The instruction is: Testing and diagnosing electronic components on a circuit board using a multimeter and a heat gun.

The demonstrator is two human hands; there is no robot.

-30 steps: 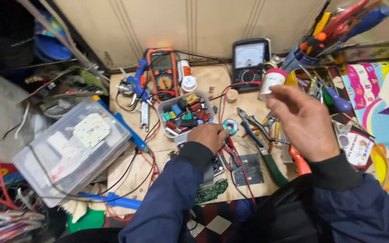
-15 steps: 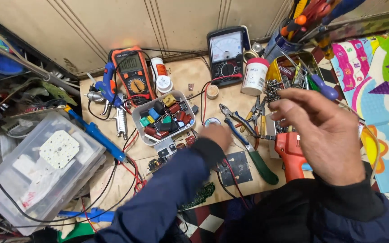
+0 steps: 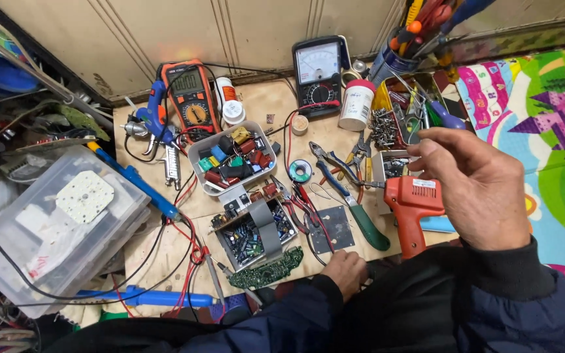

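Observation:
My right hand (image 3: 475,189) is raised above the right side of the wooden board (image 3: 165,245), its fingertips pinched together with nothing visible between them. Just below it lie an orange pistol-shaped tool (image 3: 413,206) and green-handled pliers (image 3: 361,219). My left hand (image 3: 344,271) rests curled at the board's front edge, beside a dark square plate (image 3: 331,229). To its left sits an open circuit board (image 3: 253,235) with capacitors and a grey strip, and a curved green board (image 3: 263,274). A small solder spool (image 3: 300,171) lies mid-board.
A white tray of coloured parts (image 3: 230,157), an orange multimeter (image 3: 191,98), a black analog meter (image 3: 318,68) and a white jar (image 3: 356,104) stand at the back. A clear plastic box (image 3: 53,222) sits left, a tool cup (image 3: 393,59) back right, a colourful mat (image 3: 550,131) right.
My left hand has drawn back from beside the solder spool to the board's front edge. My right hand stays raised on the right. The view has tilted and shifted.

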